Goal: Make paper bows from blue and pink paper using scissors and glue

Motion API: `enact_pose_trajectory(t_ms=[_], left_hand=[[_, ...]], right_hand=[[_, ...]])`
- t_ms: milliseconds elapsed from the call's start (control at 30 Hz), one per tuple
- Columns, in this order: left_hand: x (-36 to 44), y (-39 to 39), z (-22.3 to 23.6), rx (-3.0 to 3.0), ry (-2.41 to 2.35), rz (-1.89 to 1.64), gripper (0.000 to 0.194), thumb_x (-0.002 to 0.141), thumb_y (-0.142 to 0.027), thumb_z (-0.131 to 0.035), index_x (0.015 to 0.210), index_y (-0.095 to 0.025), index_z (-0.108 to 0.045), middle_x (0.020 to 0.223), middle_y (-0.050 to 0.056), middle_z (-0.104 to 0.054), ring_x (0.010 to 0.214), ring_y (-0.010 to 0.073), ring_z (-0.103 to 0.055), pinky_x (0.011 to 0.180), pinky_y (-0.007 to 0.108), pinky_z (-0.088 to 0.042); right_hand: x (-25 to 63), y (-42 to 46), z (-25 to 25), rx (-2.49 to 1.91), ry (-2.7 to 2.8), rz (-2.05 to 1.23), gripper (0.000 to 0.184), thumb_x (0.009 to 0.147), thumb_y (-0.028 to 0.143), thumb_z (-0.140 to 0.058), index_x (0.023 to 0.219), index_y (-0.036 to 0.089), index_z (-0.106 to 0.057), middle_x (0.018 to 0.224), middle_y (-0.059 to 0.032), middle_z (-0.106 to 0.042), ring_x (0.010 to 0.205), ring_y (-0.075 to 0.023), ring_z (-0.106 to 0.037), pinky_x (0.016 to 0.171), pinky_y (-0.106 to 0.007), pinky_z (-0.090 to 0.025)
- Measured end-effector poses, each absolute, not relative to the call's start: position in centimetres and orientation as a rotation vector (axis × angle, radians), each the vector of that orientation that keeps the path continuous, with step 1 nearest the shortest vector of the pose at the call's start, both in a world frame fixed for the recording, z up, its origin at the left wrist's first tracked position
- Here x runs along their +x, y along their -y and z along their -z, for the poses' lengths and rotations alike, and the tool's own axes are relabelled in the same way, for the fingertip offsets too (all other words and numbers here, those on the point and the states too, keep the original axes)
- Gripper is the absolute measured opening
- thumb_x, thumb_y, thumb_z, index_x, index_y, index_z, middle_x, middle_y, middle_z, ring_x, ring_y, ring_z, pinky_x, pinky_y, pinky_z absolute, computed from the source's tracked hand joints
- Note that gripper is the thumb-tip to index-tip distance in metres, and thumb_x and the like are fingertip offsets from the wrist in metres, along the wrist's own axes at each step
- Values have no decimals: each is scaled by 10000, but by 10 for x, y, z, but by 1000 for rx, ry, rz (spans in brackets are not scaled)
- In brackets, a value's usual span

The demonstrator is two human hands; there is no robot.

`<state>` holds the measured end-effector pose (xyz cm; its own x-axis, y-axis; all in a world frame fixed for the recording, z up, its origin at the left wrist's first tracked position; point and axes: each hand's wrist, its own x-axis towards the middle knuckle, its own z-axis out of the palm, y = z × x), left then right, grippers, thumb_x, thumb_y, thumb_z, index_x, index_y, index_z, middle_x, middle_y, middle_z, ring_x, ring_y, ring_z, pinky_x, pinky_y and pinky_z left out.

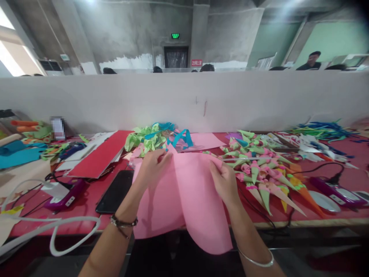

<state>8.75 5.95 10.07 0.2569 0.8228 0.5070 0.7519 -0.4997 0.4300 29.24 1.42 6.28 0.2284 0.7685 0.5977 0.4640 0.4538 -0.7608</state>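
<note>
A large sheet of pink felt (pixel 184 200) hangs over the front edge of the red table (pixel 331 209), folded or gathered along the middle. My left hand (pixel 151 167) grips its upper left part, fingers curled round the fabric. My right hand (pixel 225 181) pinches the upper right edge. A beaded bracelet sits on my left wrist and a silver bangle on my right.
A black phone (pixel 115 192) lies left of the sheet. Purple glue guns (pixel 65 196) (pixel 336 190) with cords sit at both sides. Green and blue felt scraps (pixel 155 138), a pile of coloured felt cones (pixel 265 173), a red sheet (pixel 100 154) and a white partition (pixel 184 100) lie behind.
</note>
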Motion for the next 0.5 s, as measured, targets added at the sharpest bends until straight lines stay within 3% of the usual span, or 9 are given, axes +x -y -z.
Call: enact_pose_trajectory(t_ms=[133,500], left_hand=[[86,-63,-96,2236,-1448,-1129,351,810,-347,-367,511,-171,-312,500,-59,-226,480,75,-277,461,211,-200],[90,-73,-87,2232,-1365,-1158,319,763,-344,-426,505,-160,-387,519,-48,-306,525,85,-322,500,209,-240]], right_hand=[[293,-15,-59,-1205,1406,-354,303,797,346,-439,908,144,-635,914,-76,-656,849,-225,-586,764,-338,-441],[294,-9,-49,-1240,1280,-513,308,753,377,-500,855,124,-643,781,-69,-653,737,-208,-587,692,-325,-460]])
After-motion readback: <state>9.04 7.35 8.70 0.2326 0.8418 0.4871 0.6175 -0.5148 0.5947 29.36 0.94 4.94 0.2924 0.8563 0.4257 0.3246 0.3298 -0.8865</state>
